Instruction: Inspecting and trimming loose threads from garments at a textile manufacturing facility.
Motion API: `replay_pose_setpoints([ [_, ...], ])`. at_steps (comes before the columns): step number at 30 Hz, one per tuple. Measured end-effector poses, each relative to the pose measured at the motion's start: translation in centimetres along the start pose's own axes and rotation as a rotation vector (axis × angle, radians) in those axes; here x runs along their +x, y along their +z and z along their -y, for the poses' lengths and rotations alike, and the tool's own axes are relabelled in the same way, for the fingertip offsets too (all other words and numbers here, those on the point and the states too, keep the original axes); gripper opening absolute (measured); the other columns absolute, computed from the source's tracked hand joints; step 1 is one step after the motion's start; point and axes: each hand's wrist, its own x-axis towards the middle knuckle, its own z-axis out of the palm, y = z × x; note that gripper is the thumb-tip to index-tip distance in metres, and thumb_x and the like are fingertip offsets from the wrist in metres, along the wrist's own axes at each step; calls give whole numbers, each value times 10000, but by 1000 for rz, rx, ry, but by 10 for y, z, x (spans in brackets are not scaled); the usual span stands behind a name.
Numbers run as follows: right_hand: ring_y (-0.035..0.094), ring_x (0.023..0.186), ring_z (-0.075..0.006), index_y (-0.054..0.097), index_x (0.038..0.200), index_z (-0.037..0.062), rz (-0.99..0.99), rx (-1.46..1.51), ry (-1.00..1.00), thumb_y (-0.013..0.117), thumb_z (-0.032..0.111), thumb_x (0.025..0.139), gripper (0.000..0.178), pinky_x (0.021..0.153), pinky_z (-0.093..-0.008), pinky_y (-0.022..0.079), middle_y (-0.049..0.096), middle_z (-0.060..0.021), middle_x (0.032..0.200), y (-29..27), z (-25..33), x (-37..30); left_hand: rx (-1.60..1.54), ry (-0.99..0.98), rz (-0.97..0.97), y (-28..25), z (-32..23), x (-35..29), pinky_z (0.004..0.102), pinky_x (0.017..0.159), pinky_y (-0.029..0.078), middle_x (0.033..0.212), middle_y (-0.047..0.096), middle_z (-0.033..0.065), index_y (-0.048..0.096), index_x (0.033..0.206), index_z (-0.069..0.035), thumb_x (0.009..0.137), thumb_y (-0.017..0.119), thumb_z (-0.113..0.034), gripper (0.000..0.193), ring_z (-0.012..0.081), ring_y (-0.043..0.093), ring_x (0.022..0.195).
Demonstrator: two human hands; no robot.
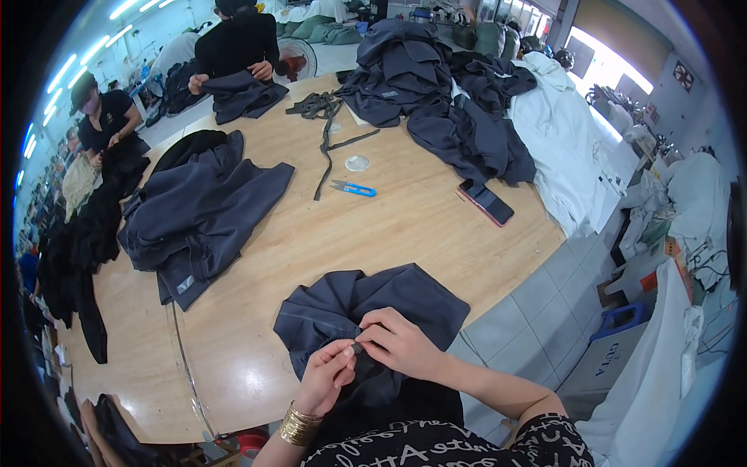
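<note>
Bearing garment (405,300), tabletop (389,233) beside floor tiles (556,300)

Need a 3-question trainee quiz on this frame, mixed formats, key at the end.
1. True or false: the phone lies to the left of the blue snips.
2. Fill in: the gold bracelet is on the camera wearer's ____ wrist.
3. Multiple choice: what do the left hand and right hand both touch?
A) blue snips
B) dark garment
C) phone

Key:
1. False; it lies to the right.
2. left
3. B
</note>
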Motion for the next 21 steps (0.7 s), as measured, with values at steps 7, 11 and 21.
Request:
replay_pose_setpoints([
  [7,526,966,-247,601,845,45,-23,-90,-50,690,52,720,153,863,-377,425,575,-58,1056,-4,8,0,61,90,-98,1,3,2,176,480,304,710,573,0,630,963,-4,902,568,-108,135,34,407,524],
  [11,519,982,-229,588,813,56,48,-169,-61,691,106,718,149,911,-404,389,572,-41,1040,-11,10,2,262,170,-119,10,-8,-1,166,495,345,718,605,7,644,934,-3,887,593,-104,122,33,449,545],
  [21,514,922,-224,514,720,56,130,-332,-46,639,58,669,136,934,-418,360,547,-38,940,-39,9,5,866,379,-160,-15,-16,-8,212,561,456,663,629,37,643,833,16,833,657,-74,91,71,568,600],
])
